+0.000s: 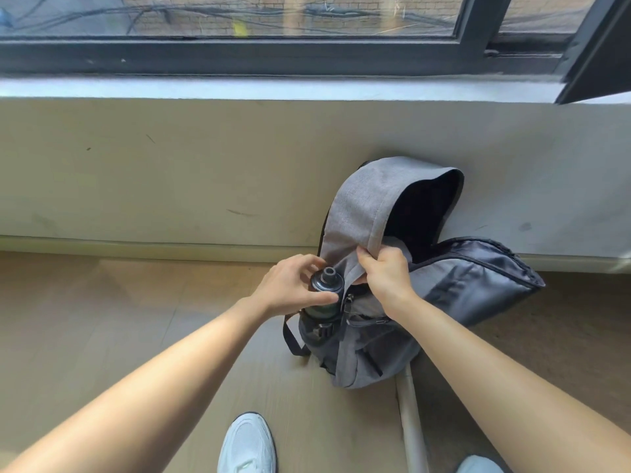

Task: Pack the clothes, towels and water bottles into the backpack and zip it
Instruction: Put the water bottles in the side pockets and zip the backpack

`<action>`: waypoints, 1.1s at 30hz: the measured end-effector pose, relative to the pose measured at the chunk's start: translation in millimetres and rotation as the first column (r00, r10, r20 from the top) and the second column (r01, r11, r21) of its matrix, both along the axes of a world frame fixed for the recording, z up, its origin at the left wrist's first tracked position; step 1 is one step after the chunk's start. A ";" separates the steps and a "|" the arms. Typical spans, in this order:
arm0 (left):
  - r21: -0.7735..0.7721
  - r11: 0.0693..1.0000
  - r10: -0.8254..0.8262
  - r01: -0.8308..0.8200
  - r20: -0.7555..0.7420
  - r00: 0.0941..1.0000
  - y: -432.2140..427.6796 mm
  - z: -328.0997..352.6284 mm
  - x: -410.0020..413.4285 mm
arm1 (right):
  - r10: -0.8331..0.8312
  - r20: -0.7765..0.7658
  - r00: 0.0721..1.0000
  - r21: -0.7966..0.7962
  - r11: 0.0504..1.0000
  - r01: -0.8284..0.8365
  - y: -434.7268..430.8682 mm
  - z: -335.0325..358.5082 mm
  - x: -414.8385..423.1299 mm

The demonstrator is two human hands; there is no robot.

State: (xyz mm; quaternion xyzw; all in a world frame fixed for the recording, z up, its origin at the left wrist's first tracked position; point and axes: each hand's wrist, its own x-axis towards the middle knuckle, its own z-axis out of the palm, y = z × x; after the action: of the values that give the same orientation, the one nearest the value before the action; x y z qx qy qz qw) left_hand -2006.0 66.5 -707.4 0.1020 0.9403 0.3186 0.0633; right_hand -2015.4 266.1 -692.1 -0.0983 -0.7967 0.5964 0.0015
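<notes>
We see a grey backpack point(375, 206) standing on the floor point(102, 319), leaning against the pale wall point(170, 172) under a dark-framed window point(273, 52). Its main compartment gapes open. The back panel rises against the wall and the front flap point(478, 271) lies folded down to the right, dark lining up. A pale cloth point(397, 245) shows inside the opening, just beyond the right hand point(386, 273); we cannot tell what it is.

The water bottle point(326, 281), dark with a black spouted cap, stands upright in the side pocket point(307, 331) on the left of the backpack, with its upper part above the pocket's rim. The left hand point(290, 288) grasps it near the shoulder, thumb across the near side and fingers curled round the far side. The right hand pinches a fold of the backpack's grey edge just right of the cap, fingers clenched on the fabric. That fabric drapes against the bottle's right side and crowds the cap.

A dark strap point(290, 336) loops out at the near left of the pocket. Near us a white shoe point(247, 445) points toward the backpack, and the toe of another shoe point(478, 466) shows at the bottom edge to the right. Between them a pale tube point(411, 428) lies on the floor, running from the backpack's base toward us.
</notes>
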 end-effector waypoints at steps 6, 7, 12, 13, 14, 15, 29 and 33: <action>-0.146 0.988 0.034 -0.045 -0.080 0.996 14.4 4.9 -3.5 | -0.015 -0.011 1.000 -0.025 1.000 0.015 2.3 -1.5 -1.6; -0.171 0.983 0.052 -0.065 -0.076 0.996 15.4 4.6 -3.1 | -0.020 -0.009 1.000 -0.030 0.999 0.020 2.3 -3.2 -1.2; -0.184 0.976 -0.109 0.115 0.038 0.993 8.4 -2.2 -0.7 | -0.014 -0.014 1.000 -0.023 1.000 0.014 -1.0 -1.1 4.6; -0.182 0.966 -0.174 0.182 0.056 0.983 4.7 -4.5 0.2 | -0.003 -0.015 1.000 -0.014 1.000 0.003 -2.2 -0.3 6.0; -0.184 0.957 -0.216 0.225 0.066 0.974 1.2 -6.2 0.5 | 0.007 -0.013 1.000 -0.008 1.000 -0.007 -3.4 0.6 7.5; -0.192 0.952 -0.231 0.240 0.070 0.971 -1.3 -8.0 0.4 | 0.009 -0.014 1.000 -0.006 1.000 -0.009 -4.1 -0.6 7.7; -0.181 0.981 -0.046 0.061 0.088 0.995 4.0 -26.1 7.2 | 0.080 0.062 0.995 -0.001 0.997 -0.080 -2.1 -2.7 11.7; -0.141 0.984 -0.103 0.110 0.053 0.993 6.7 -29.1 15.3 | 0.169 0.057 0.984 0.077 0.982 -0.173 -5.0 16.2 14.2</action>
State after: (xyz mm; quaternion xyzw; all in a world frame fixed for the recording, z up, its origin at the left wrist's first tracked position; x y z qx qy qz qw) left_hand -1990.7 73.1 -736.4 0.1402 0.9523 0.2483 0.1086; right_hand -2001.2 261.1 -676.0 -0.0442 -0.8256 0.5586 -0.0660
